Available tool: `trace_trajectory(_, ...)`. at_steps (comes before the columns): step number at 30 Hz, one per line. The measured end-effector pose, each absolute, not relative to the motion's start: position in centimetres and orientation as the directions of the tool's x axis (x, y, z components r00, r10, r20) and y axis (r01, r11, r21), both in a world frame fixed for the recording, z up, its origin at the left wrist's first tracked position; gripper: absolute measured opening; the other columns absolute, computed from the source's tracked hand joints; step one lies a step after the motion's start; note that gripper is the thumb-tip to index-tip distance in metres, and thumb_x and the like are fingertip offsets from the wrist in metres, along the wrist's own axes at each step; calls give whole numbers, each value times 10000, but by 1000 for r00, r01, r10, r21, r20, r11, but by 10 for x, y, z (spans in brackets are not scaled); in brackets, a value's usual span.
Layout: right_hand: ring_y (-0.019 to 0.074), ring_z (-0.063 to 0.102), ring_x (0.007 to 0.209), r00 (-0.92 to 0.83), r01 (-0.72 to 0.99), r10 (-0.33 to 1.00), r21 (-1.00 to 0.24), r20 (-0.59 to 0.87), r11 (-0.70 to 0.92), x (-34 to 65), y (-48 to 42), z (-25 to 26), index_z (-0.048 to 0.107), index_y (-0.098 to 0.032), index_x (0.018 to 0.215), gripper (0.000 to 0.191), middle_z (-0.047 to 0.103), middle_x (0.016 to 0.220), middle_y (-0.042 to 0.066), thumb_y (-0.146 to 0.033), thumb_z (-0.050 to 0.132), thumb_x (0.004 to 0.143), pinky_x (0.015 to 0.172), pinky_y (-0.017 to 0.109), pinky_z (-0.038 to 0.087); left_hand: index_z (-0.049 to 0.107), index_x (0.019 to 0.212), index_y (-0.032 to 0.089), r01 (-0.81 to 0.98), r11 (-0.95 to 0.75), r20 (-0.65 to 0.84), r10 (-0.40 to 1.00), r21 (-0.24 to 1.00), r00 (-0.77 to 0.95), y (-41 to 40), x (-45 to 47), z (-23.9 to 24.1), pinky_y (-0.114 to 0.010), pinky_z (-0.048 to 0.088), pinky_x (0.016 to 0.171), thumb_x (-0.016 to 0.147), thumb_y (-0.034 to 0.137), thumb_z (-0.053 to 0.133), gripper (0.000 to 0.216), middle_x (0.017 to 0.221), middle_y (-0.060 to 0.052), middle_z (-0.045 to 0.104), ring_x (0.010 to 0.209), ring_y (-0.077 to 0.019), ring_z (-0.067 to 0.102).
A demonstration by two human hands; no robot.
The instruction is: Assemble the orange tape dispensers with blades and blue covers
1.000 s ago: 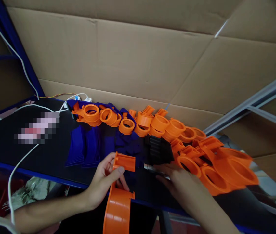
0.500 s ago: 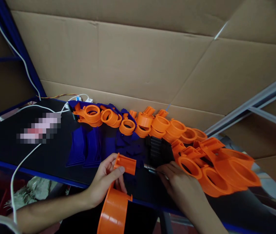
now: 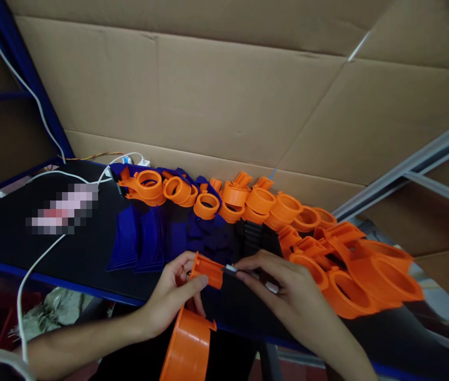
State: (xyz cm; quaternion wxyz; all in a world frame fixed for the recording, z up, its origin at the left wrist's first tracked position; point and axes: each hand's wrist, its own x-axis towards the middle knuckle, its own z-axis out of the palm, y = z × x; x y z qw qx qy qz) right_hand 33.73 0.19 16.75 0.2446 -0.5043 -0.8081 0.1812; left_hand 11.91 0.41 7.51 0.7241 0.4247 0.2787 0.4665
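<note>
My left hand (image 3: 174,293) grips a large orange plastic part (image 3: 192,323) by its upper boxy end, at the front edge of the black table (image 3: 81,254). My right hand (image 3: 283,288) pinches a thin metal tool (image 3: 234,270) with a silver tip, and that tip touches the right side of the orange part's boxy end. Just behind the hands lie stacks of dark blue flat pieces (image 3: 140,241) and a black ribbed block (image 3: 258,238).
A long heap of orange ring-shaped parts (image 3: 287,222) runs along the back and right of the table. A white cable (image 3: 29,264) crosses the left side and hangs over the front edge. Cardboard sheets (image 3: 208,95) form the wall behind. A metal frame bar (image 3: 414,164) slants at right.
My right hand lifted the metal tool off the table and moved left, bringing its tip against the orange part. My left hand kept hold and tilted the part slightly.
</note>
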Motion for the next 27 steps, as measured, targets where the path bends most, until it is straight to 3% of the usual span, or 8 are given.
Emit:
trace_trajectory(6, 173, 685, 809, -436, 703, 871, -518, 228, 488, 319, 9, 174, 714, -243, 968, 116, 727, 916, 35, -264, 601, 952, 728, 285, 529, 608, 1061, 158, -404, 207, -23, 910, 891, 415, 5, 119, 76, -163, 493, 450, 853, 362, 731, 316, 649, 34, 675, 425, -80, 614)
trace_trajectory(12, 178, 686, 831, -460, 721, 866, -487, 195, 493, 321, 11, 173, 713, -244, 926, 121, 722, 908, 28, -194, 603, 934, 739, 289, 526, 614, 1112, 165, -404, 224, -36, 905, 887, 424, 4, 119, 77, -165, 507, 446, 826, 340, 761, 366, 843, -18, 736, 422, -53, 594)
trace_trajectory(22, 175, 678, 837, -434, 695, 867, -521, 245, 495, 324, 6, 175, 719, -252, 967, 113, 716, 917, 30, -265, 608, 955, 771, 300, 526, 612, 1123, 162, -406, 206, -25, 913, 890, 406, 3, 120, 77, -166, 508, 446, 851, 337, 738, 347, 946, -44, 742, 436, -53, 616)
trace_trajectory(27, 187, 684, 824, -426, 708, 867, -502, 258, 497, 324, 3, 176, 719, -250, 965, 130, 721, 899, 44, -312, 605, 955, 758, 306, 540, 596, 1127, 165, -426, 206, -9, 907, 881, 421, 2, 120, 78, -172, 517, 464, 857, 330, 729, 343, 895, -38, 753, 444, -55, 600)
